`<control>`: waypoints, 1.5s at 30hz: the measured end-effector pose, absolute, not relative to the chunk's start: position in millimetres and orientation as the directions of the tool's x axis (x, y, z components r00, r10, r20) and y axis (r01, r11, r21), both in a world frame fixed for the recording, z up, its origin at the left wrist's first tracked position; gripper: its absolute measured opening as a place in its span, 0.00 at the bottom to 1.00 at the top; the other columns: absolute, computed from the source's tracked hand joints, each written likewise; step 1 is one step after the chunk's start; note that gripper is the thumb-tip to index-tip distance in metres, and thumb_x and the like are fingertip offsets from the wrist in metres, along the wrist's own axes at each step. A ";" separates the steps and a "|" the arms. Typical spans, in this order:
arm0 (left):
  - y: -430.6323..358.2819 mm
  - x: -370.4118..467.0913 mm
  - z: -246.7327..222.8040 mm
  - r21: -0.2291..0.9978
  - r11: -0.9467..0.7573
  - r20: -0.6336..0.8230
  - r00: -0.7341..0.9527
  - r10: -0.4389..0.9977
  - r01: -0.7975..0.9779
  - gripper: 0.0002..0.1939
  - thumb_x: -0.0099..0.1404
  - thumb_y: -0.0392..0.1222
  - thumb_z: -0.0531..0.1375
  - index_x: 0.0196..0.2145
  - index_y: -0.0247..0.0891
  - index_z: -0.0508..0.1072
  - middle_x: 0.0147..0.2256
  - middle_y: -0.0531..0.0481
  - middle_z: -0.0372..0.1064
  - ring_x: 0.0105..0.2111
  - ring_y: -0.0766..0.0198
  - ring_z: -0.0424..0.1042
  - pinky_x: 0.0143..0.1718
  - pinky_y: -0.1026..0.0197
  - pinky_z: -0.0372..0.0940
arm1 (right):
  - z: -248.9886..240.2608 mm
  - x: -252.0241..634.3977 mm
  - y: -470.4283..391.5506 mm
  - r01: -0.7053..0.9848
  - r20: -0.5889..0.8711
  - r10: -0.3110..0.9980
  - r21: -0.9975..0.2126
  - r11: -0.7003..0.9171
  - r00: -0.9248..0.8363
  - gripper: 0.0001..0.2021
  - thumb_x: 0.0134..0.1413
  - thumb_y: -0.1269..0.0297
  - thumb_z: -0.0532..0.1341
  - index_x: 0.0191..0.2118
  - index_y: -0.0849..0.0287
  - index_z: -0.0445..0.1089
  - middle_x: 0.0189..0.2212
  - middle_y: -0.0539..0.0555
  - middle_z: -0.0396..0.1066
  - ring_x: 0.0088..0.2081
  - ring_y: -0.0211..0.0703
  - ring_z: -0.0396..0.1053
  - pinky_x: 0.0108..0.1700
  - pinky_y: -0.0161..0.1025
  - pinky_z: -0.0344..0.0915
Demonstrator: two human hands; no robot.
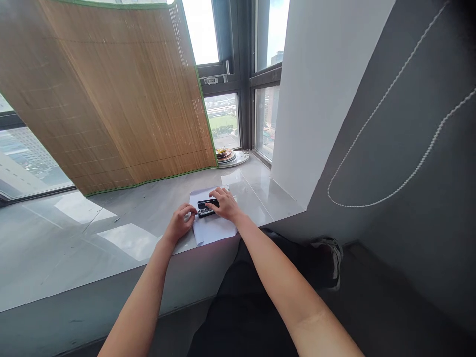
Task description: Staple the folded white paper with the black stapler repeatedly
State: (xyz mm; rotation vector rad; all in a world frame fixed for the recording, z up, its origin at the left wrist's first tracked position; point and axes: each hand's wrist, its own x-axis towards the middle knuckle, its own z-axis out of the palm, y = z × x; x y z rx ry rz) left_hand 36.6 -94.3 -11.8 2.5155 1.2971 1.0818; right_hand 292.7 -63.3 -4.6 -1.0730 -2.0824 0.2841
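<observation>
A black stapler (204, 205) lies on sheets of white paper (212, 232) on the window sill. It looks opened, with a metal strip showing between its black parts. My right hand (223, 204) is closed over its right end, thumb and fingers on the body. At the other end is my left hand (181, 221), its thumb and fingertips pinched together close to the stapler's tip. Whatever sits between those fingertips is too small to make out. A small pale item (225, 188) shows just beyond my right fingers, partly hidden.
The grey tiled sill (141, 210) runs along the windows. A bamboo blind (122, 94) with green edging hangs at the left and reaches down to it. Stacked plates (238, 158) stand in the window corner. A beaded cord (366, 206) loops by the right wall.
</observation>
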 end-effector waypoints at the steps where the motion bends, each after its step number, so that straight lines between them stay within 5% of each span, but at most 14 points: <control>1: -94.1 35.3 -12.0 0.397 -0.619 0.547 0.367 0.752 0.677 0.07 0.70 0.36 0.58 0.39 0.42 0.77 0.41 0.46 0.76 0.42 0.56 0.76 0.47 0.53 0.70 | -4.7 292.1 -63.2 0.590 0.516 0.763 -0.497 0.636 -0.389 0.14 0.69 0.58 0.70 0.55 0.54 0.74 0.54 0.57 0.75 0.56 0.53 0.69 0.57 0.47 0.63; 7: -95.4 31.5 -11.5 0.437 -0.589 0.529 0.335 0.780 0.680 0.06 0.66 0.37 0.58 0.36 0.42 0.76 0.38 0.48 0.79 0.41 0.55 0.78 0.45 0.52 0.71 | -4.9 290.6 -62.0 0.555 0.445 0.773 -0.538 0.635 -0.452 0.15 0.65 0.72 0.70 0.55 0.52 0.76 0.49 0.55 0.79 0.53 0.52 0.72 0.54 0.45 0.64; 15: -99.4 31.4 -10.4 0.618 -0.603 0.553 0.266 0.789 0.504 0.10 0.71 0.50 0.67 0.44 0.43 0.78 0.43 0.47 0.81 0.45 0.54 0.80 0.52 0.49 0.75 | -2.5 301.0 -61.0 0.307 0.585 0.696 -0.630 0.713 -0.417 0.16 0.61 0.76 0.69 0.52 0.54 0.79 0.48 0.53 0.81 0.52 0.50 0.72 0.60 0.47 0.64; 19: -98.4 32.2 -11.7 0.581 -0.647 0.587 0.297 0.753 0.494 0.16 0.67 0.52 0.72 0.47 0.45 0.77 0.41 0.50 0.79 0.39 0.58 0.79 0.45 0.53 0.74 | 1.4 296.0 -69.5 0.216 0.592 0.612 -0.603 0.768 -0.524 0.15 0.61 0.75 0.68 0.52 0.54 0.79 0.46 0.53 0.81 0.49 0.50 0.71 0.57 0.46 0.65; 29: -98.0 35.8 -8.2 0.490 -0.702 0.655 0.313 0.687 0.517 0.09 0.68 0.47 0.71 0.40 0.44 0.76 0.36 0.53 0.72 0.35 0.60 0.71 0.38 0.58 0.67 | 2.7 283.8 -79.0 0.335 0.574 0.609 -0.516 0.788 -0.548 0.17 0.66 0.75 0.67 0.55 0.53 0.79 0.49 0.54 0.79 0.49 0.50 0.69 0.54 0.46 0.61; 33: -95.0 35.0 -8.8 0.488 -0.632 0.643 0.242 0.727 0.602 0.12 0.70 0.53 0.69 0.41 0.44 0.75 0.38 0.50 0.75 0.39 0.56 0.74 0.43 0.54 0.70 | 3.0 294.2 -71.9 0.369 0.599 0.656 -0.543 0.755 -0.460 0.18 0.69 0.73 0.66 0.59 0.50 0.78 0.51 0.54 0.79 0.52 0.50 0.69 0.57 0.47 0.61; 36: -92.4 35.5 -10.0 0.422 -0.586 0.563 0.307 0.768 0.692 0.15 0.73 0.54 0.64 0.50 0.44 0.78 0.55 0.41 0.77 0.57 0.47 0.74 0.60 0.44 0.68 | 4.1 315.9 -65.7 0.424 0.597 0.736 -0.605 0.674 -0.319 0.21 0.70 0.73 0.64 0.63 0.48 0.77 0.53 0.54 0.78 0.54 0.52 0.70 0.58 0.47 0.62; 39: -89.7 37.6 -13.9 0.342 -0.579 0.380 0.455 0.805 0.740 0.21 0.73 0.55 0.63 0.59 0.47 0.79 0.70 0.40 0.67 0.71 0.40 0.62 0.71 0.36 0.58 | 2.9 345.1 -61.5 0.584 0.565 0.823 -0.646 0.491 -0.066 0.22 0.71 0.72 0.61 0.64 0.46 0.77 0.53 0.56 0.77 0.56 0.56 0.68 0.58 0.50 0.61; 42: -87.6 38.6 -19.0 0.349 -0.552 0.281 0.478 0.832 0.757 0.22 0.74 0.55 0.61 0.60 0.47 0.80 0.69 0.39 0.68 0.69 0.39 0.65 0.70 0.35 0.60 | -1.4 370.2 -57.9 0.701 0.540 0.829 -0.646 0.302 0.141 0.22 0.71 0.71 0.59 0.62 0.44 0.79 0.53 0.58 0.76 0.56 0.58 0.65 0.57 0.53 0.58; 45: -86.5 38.1 -21.9 0.381 -0.533 0.292 0.448 0.845 0.755 0.22 0.72 0.53 0.61 0.59 0.46 0.81 0.68 0.37 0.70 0.67 0.39 0.69 0.69 0.35 0.61 | -6.3 383.7 -55.0 0.735 0.488 0.858 -0.639 0.227 0.159 0.22 0.69 0.72 0.59 0.58 0.41 0.81 0.50 0.57 0.77 0.55 0.58 0.64 0.58 0.55 0.56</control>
